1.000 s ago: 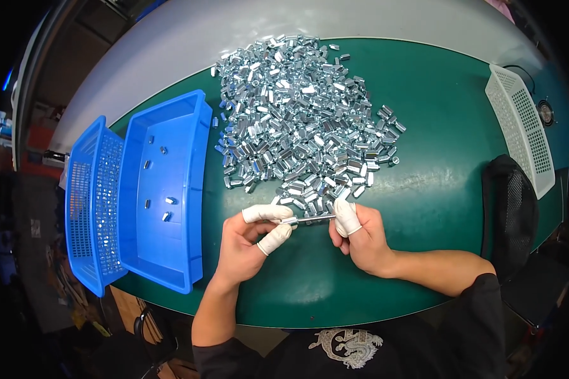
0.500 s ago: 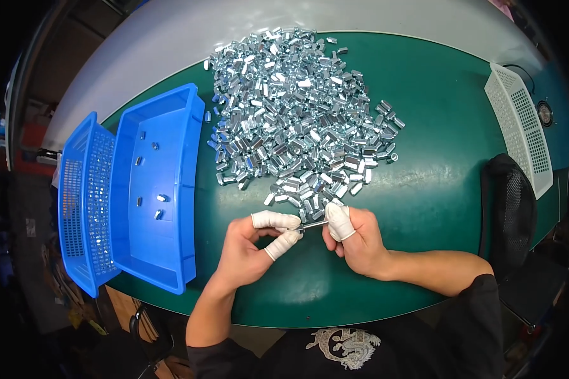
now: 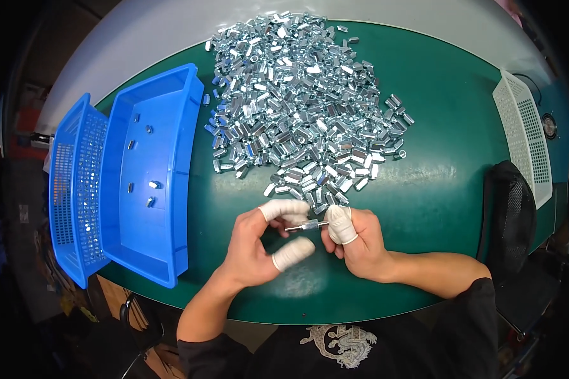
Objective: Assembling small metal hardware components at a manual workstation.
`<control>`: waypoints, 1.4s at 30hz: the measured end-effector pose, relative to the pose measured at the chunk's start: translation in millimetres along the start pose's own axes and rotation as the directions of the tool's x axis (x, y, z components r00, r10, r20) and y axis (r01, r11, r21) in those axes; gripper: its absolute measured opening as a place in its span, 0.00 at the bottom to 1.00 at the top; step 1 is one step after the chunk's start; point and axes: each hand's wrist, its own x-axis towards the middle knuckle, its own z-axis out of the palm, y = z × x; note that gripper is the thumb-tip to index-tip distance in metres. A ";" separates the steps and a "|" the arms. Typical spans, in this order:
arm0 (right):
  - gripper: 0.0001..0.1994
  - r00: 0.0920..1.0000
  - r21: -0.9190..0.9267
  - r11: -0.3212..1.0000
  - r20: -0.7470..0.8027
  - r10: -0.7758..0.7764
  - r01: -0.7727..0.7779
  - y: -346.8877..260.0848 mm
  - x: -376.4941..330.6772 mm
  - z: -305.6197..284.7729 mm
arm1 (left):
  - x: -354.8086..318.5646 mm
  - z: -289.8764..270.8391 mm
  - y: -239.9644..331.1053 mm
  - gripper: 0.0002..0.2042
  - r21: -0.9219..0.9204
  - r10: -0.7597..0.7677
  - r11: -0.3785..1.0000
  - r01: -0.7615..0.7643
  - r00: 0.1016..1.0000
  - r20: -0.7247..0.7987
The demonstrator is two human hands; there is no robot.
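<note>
My right hand [image 3: 360, 243] pinches a thin metal rod [image 3: 292, 228] between its white-wrapped thumb and fingers. On the rod sits a shiny hexagonal coupling nut [image 3: 310, 224], just left of the right fingertips. My left hand [image 3: 250, 243] is open round the rod's free end, its white-covered thumb and index finger spread apart. Its other fingers curl behind the rod; whether they touch it I cannot tell. Just beyond both hands lies a large pile of similar silver coupling nuts [image 3: 297, 107].
Left on the green tabletop [image 3: 442, 114] stands a blue tray [image 3: 146, 237] holding several nuts. A blue perforated basket [image 3: 63, 196] leans beside it. At the right are a white perforated basket [image 3: 518, 120] and a black mesh-covered object [image 3: 512, 221].
My left thumb and index finger have parted from the rod and opened, baring the nut on it. My right hand keeps its pinch. The view has shifted slightly.
</note>
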 end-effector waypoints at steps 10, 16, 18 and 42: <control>0.21 0.999 -0.081 0.996 0.024 -0.031 0.033 2.2 -3.9 3.2 | -4.0 6.2 4.2 0.08 0.155 0.062 0.986 -0.058 0.998 -0.023; 0.23 0.995 0.078 0.992 -0.002 0.097 -0.097 -4.6 -6.2 1.7 | -5.3 -15.1 16.9 0.09 0.290 0.254 0.928 -0.232 0.966 -0.041; 0.22 0.998 0.073 0.996 0.036 0.048 -0.051 -5.7 -5.9 4.1 | -6.9 -19.7 23.9 0.10 0.453 0.278 0.867 -0.208 0.956 -0.095; 0.16 0.998 0.079 0.995 -0.019 0.060 -0.058 7.7 -8.8 -0.8 | 9.5 -2.0 -29.3 0.15 0.722 0.245 0.690 0.040 0.926 -0.286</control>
